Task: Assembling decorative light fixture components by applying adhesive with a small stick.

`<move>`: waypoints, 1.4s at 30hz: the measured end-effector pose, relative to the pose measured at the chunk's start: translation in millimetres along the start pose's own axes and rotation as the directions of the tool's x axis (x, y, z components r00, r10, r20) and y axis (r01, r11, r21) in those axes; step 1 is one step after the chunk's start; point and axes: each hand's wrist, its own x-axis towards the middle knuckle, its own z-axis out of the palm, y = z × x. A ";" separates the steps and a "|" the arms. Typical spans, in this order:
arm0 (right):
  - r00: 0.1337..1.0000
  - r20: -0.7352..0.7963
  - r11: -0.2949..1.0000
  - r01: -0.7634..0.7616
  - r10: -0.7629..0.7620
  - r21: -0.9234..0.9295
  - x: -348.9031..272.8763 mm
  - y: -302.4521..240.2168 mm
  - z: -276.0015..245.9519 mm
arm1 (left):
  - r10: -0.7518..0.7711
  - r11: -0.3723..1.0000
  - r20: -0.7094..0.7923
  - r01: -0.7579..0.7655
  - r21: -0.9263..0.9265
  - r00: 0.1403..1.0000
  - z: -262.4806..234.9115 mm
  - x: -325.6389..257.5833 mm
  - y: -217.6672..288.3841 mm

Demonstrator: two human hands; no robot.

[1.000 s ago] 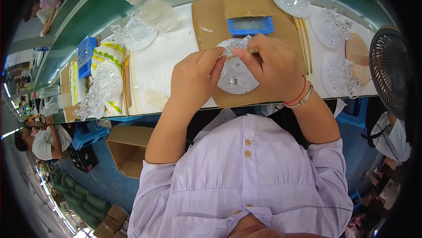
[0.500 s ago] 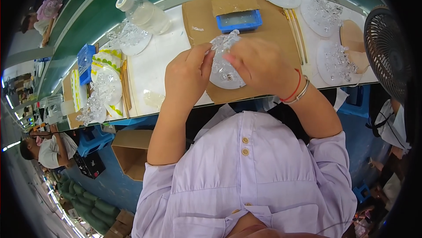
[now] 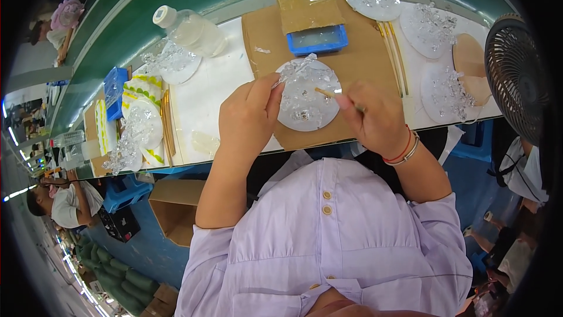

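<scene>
A round white disc (image 3: 324, 119) lies on a cardboard sheet in front of me, with clear, glassy pieces (image 3: 305, 71) clustered on it. At its left edge, my left hand (image 3: 251, 105) has thumb and fingertips pinched on a clear piece of that cluster. My right hand (image 3: 375, 112) is closed round a thin tan stick (image 3: 326, 92), whose tip points left over the disc. Whether that stick is a brush is too small to tell. Just beyond the disc sits a blue tray (image 3: 316, 40) with pale, translucent contents, partly covered by a taped cardboard flap (image 3: 308, 6).
More white discs with clear pieces stand at the right (image 3: 431, 33) and left (image 3: 182, 65). Thin sticks (image 3: 394, 59) lie right of the cardboard. A clear bottle (image 3: 196, 33) stands back left, a black fan (image 3: 519, 77) far right. A co-worker (image 3: 67, 203) sits at left.
My right hand has drawn back to the right and nearer me, uncovering the disc and the stick. My left hand keeps its pinch in nearly the same spot.
</scene>
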 end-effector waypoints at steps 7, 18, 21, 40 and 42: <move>0.992 -0.030 0.991 -0.128 0.127 -0.032 10.2 7.3 -6.3 | 0.000 0.999 0.014 -0.001 0.035 1.000 -0.4 2.5 1.1; 0.988 0.010 0.988 -0.151 0.151 -0.023 16.8 10.1 -10.8 | -0.053 0.998 0.062 0.052 0.023 0.997 9.0 5.6 2.6; 0.988 0.006 0.988 -0.155 0.155 -0.019 19.4 12.3 -15.1 | -0.062 0.998 0.072 0.062 0.011 0.995 8.8 7.7 2.3; 0.980 -0.040 0.970 -0.187 0.195 0.156 -8.2 35.7 -26.5 | -0.134 0.981 0.177 0.156 -0.115 0.975 5.6 12.7 -8.7; 0.983 -0.079 0.978 -0.156 0.168 0.138 -5.4 37.4 -23.2 | -0.149 0.978 0.170 0.171 -0.123 0.974 5.3 12.2 -8.4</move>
